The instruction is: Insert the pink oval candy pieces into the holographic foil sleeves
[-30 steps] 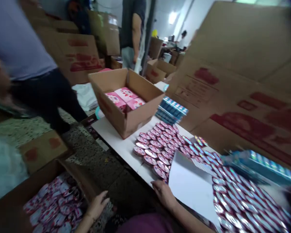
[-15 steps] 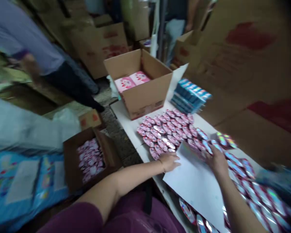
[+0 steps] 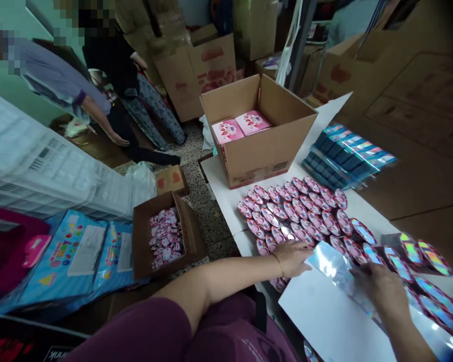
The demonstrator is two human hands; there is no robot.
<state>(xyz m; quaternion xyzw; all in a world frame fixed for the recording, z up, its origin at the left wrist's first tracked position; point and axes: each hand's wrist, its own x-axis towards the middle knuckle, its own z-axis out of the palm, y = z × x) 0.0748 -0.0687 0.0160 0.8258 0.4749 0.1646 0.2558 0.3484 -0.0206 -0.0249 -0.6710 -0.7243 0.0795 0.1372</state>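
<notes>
A white sheet [image 3: 332,314] lies over the near side of the table, on top of some of the round pieces. Along its far edge a strip of shiny clear plastic film [image 3: 330,261] catches the light. My left hand [image 3: 292,257], with a thin bracelet at the wrist, pinches the left corner of the film. The bent fingers of my right hand [image 3: 381,291] grip the film farther right, though their tips are dark and partly hidden. Beyond both hands, rows of pink round pieces [image 3: 292,211] with shiny rims stand packed together.
An open carton [image 3: 268,156] with pink printed boxes [image 3: 241,128] stands at the table's far end, beside blue plastic-wrapped packs [image 3: 347,156]. On the floor at left are a carton of small wrapped pieces [image 3: 191,231] and blue bags [image 3: 70,251]. Two people stand beyond.
The view has swung left, so the table appears farther right. Shiny film now shows between my hands at the sheet's far edge. A second person has come into view at upper left.
</notes>
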